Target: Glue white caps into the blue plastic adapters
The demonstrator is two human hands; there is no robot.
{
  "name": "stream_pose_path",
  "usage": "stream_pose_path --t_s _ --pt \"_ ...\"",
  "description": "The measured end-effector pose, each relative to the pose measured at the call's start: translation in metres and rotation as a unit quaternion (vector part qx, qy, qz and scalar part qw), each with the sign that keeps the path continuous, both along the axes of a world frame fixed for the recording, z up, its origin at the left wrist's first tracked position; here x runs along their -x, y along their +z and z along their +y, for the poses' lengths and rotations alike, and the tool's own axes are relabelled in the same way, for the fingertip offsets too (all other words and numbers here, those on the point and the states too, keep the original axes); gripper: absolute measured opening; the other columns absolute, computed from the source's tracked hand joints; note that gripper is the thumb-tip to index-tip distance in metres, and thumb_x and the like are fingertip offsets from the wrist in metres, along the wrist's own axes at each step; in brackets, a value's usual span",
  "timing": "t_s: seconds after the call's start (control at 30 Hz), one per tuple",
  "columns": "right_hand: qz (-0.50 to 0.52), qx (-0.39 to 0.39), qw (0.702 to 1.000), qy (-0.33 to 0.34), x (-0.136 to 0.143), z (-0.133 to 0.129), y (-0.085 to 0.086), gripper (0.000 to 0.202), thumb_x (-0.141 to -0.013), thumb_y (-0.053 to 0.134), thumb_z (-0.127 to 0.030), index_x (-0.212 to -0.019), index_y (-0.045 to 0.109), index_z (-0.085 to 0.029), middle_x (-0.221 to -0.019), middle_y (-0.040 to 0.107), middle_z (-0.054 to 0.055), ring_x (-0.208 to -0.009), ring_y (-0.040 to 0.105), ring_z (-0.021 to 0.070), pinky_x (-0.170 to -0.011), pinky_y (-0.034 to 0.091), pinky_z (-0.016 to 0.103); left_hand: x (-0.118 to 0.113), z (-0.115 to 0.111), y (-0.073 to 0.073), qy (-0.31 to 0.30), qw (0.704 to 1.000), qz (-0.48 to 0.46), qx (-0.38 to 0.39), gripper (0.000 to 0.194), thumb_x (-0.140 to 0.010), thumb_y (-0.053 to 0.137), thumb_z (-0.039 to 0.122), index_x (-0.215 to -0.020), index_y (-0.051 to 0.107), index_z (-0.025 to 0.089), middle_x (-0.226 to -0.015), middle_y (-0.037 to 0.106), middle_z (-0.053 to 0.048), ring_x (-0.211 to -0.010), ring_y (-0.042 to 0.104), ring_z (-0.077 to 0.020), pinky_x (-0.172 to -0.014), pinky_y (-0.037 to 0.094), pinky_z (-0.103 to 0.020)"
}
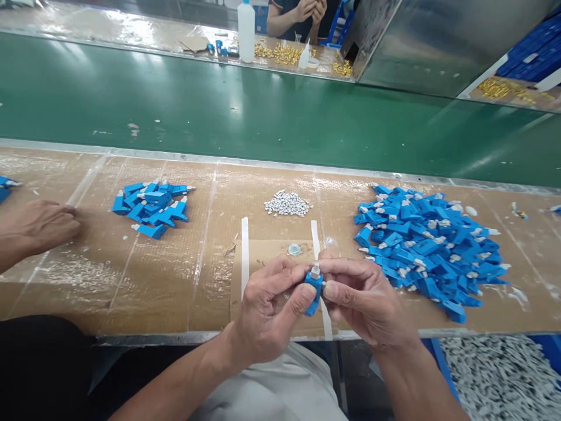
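Observation:
My left hand (274,307) grips a small blue plastic block (314,292) with a white tip (315,271) pointing up and away. Close against the block's right side, my right hand (363,295) is closed, thumb and fingers pinched at a tiny white piece (324,285) that is mostly hidden. Beyond my hands lies a small heap of white pieces (288,203). A large pile of similar blue blocks (427,240) with white tips is to the right, and a smaller pile of blue blocks (151,204) is to the left.
White tape strips (245,251) run along a cardboard piece under my hands. A co-worker's hand (41,225) rests at the left. The green belt (263,126) crosses behind the table; another person's hands (311,10) are beyond it. A blue bin (438,365) holds grey-white pieces at lower right.

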State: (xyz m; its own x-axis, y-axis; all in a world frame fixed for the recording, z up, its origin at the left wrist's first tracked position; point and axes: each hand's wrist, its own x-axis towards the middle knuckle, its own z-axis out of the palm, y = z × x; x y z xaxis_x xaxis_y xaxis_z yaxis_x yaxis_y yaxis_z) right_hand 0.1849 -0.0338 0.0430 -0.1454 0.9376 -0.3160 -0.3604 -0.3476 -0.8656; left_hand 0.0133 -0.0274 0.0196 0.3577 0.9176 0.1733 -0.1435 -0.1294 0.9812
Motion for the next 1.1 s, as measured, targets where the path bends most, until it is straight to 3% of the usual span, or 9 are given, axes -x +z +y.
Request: stream_pose_path --t_s 0.07,0.13,0.27,0.4,0.5,0.6,0.73,0.93,1.1 --pt "-0.006 -0.003 1.0 -0.007 0.002 0.002 -0.001 0.024 -0.068 0.091 -0.029 -0.092 0.085 -0.024 -0.064 0.067 0.001 -0.047 0.056 0.0093 -0.041 0.051 0.02 0.0 0.002 -0.001 -0.01 0.998 -0.036 0.052 0.022 -0.095 0.062 0.032 -0.095 0.077 0.018 -0.08 0.058 -0.006 -0.074 0.053 -0.017 -0.066 0.045 -0.03" --pt "-0.016 -0.018 0.999 -0.026 0.002 0.004 0.001 0.03 -0.069 0.091 -0.03 -0.097 0.084 -0.024 -0.063 0.064 -0.001 -0.048 0.056 0.0088 -0.045 0.052 0.019 0.001 0.007 -0.001 -0.036 0.978 -0.117 0.167 0.024 -0.092 0.066 0.037 -0.091 0.077 0.016 -0.078 0.057 -0.005 -0.069 0.052 -0.0143 -0.063 0.046 -0.027" --pt "-0.005 -0.033 0.999 -0.039 -0.001 0.002 0.014 0.033 -0.074 0.087 -0.038 -0.103 0.083 -0.023 -0.066 0.059 -0.001 -0.049 0.05 0.0074 -0.04 0.046 0.016 0.006 0.015 0.0 -0.105 0.856 -0.298 0.408 0.031 -0.08 0.079 0.038 -0.092 0.075 0.01 -0.079 0.061 -0.007 -0.067 0.058 -0.0101 -0.058 0.05 -0.017" --pt "-0.012 -0.024 0.999 -0.022 -0.001 -0.007 0.023 0.027 -0.081 0.081 -0.036 -0.106 0.082 -0.025 -0.062 0.056 -0.001 -0.046 0.048 0.0077 -0.038 0.045 0.017 0.012 0.016 0.0 -0.168 0.759 -0.39 0.492 0.028 -0.077 0.078 0.029 -0.093 0.072 0.007 -0.078 0.06 -0.007 -0.062 0.057 -0.005 -0.054 0.049 -0.004" --pt "0.003 -0.035 0.999 0.002 0.004 -0.011 0.022 0.026 -0.083 0.08 -0.035 -0.107 0.082 -0.025 -0.064 0.057 -0.001 -0.047 0.047 0.0073 -0.038 0.046 0.016 0.012 0.013 -0.002 -0.186 0.731 -0.419 0.505 0.025 -0.078 0.076 0.025 -0.094 0.071 0.007 -0.077 0.059 -0.006 -0.06 0.055 -0.0036 -0.054 0.049 -0.002" --pt "0.009 -0.041 0.999 0.017 0.009 -0.012 0.022 0.026 -0.085 0.078 -0.035 -0.108 0.081 -0.025 -0.068 0.059 0.0 -0.047 0.046 0.0073 -0.038 0.046 0.016 0.01 0.01 -0.002 -0.183 0.729 -0.422 0.507 0.023 -0.079 0.075 0.025 -0.093 0.072 0.007 -0.075 0.061 -0.006 -0.06 0.057 -0.004 -0.058 0.052 -0.003" --pt "-0.013 -0.024 1.0 -0.007 0.015 -0.009 0.024 0.036 -0.081 0.081 -0.041 -0.111 0.078 -0.021 -0.072 0.065 0.003 -0.051 0.051 0.0101 -0.037 0.044 0.017 0.006 0.009 0.002 -0.163 0.749 -0.393 0.507 0.023 -0.081 0.074 0.026 -0.091 0.072 0.006 -0.073 0.062 -0.007 -0.063 0.061 -0.0059 -0.054 0.049 -0.003" --pt "-0.065 -0.036 0.997 -0.028 0.022 -0.007 0.016 0.035 -0.078 0.082 -0.047 -0.095 0.079 -0.017 -0.061 0.055 0.0 -0.054 0.048 0.0105 -0.042 0.034 0.018 0.002 0.006 0.008 -0.115 0.835 -0.325 0.428 0.024 -0.085 0.072 0.03 -0.08 0.07 0.007 -0.066 0.058 -0.004 -0.055 0.054 -0.0052 -0.049 0.042 -0.01" --pt "-0.039 -0.018 0.999 -0.016 0.023 -0.007 0.002 0.03 -0.078 0.082 -0.044 -0.095 0.08 -0.019 -0.065 0.058 0.002 -0.056 0.047 0.0122 -0.046 0.037 0.022 0.001 -0.001 0.011 -0.094 0.857 -0.282 0.42 0.03 -0.08 0.076 0.034 -0.074 0.068 0.005 -0.064 0.058 -0.006 -0.051 0.051 -0.0051 -0.047 0.038 -0.014"
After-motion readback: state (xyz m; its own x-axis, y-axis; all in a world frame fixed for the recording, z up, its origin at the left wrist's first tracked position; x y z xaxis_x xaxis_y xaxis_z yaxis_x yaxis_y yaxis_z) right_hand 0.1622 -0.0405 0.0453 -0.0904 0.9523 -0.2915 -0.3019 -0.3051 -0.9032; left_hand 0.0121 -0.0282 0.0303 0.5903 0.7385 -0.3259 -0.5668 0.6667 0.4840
